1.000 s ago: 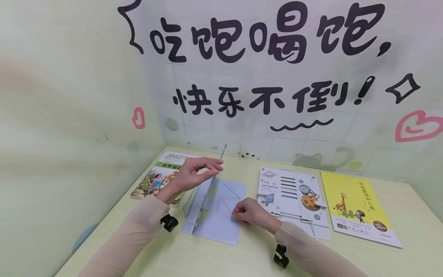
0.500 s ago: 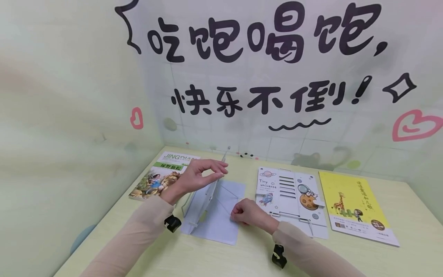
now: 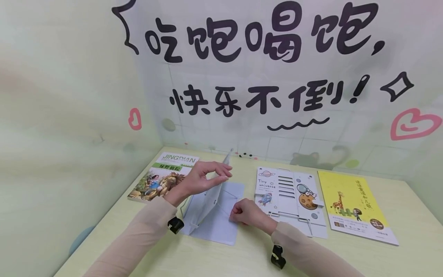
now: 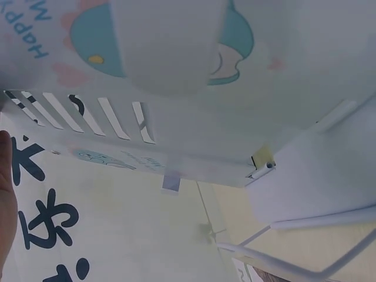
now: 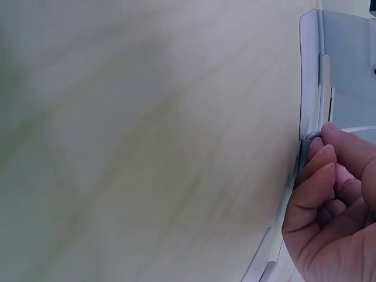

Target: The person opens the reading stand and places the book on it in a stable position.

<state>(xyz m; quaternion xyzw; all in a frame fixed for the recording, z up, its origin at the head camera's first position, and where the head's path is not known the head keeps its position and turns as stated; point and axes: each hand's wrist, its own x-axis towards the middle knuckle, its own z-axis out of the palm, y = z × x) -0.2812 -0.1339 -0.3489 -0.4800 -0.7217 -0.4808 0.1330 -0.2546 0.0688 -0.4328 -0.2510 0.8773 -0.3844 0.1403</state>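
Note:
A white book stand with a slotted, cartoon-printed panel (image 4: 194, 126) is partly unfolded; its panel (image 3: 209, 204) stands steeply over a pale flat base plate (image 3: 221, 232). Thumb and fingertips of my left hand (image 3: 205, 177) pinch the panel's upper part. In the left wrist view only a sliver of that hand (image 4: 7, 205) shows, at the panel's edge. My right hand (image 3: 250, 214) is at the base plate's right edge, by a thin wire support (image 3: 225, 210). The right wrist view has this hand (image 5: 338, 205) pinching the stand's edge between thumb and curled fingers.
A second book stand (image 3: 287, 209), printed "Tiny universe", lies flat to the right. Beyond it lies a yellow book (image 3: 353, 204). An illustrated book (image 3: 160, 181) lies at the left, behind my left forearm. Printed walls (image 3: 221, 130) close off the table's back and sides.
My left hand has moved a little right, and the panel has leaned over to the right with it. The right hand has stayed at the base plate's edge.

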